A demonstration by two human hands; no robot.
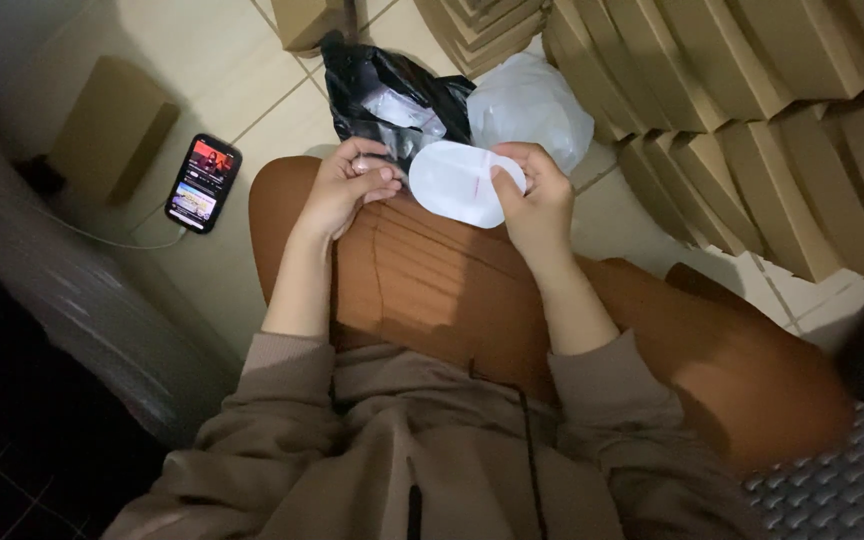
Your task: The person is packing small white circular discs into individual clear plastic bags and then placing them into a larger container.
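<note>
Over lap, at twelve o'clock: pinching white oval pad (460, 182) between right hand (537, 200) thumb and fingers; left hand (347, 187) curling closed at nine-o'clock edge (contents unclear). Advising: gripping rim only, keeping pad flat, clear of black bag (382, 90).

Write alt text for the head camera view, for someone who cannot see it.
A seated person's right hand holds a white oval pad above their lap, while the left hand pinches something small beside it. Ahead on the tiled floor lie a black bag, a white bag, a lit phone and stacked cardboard boxes.
</note>
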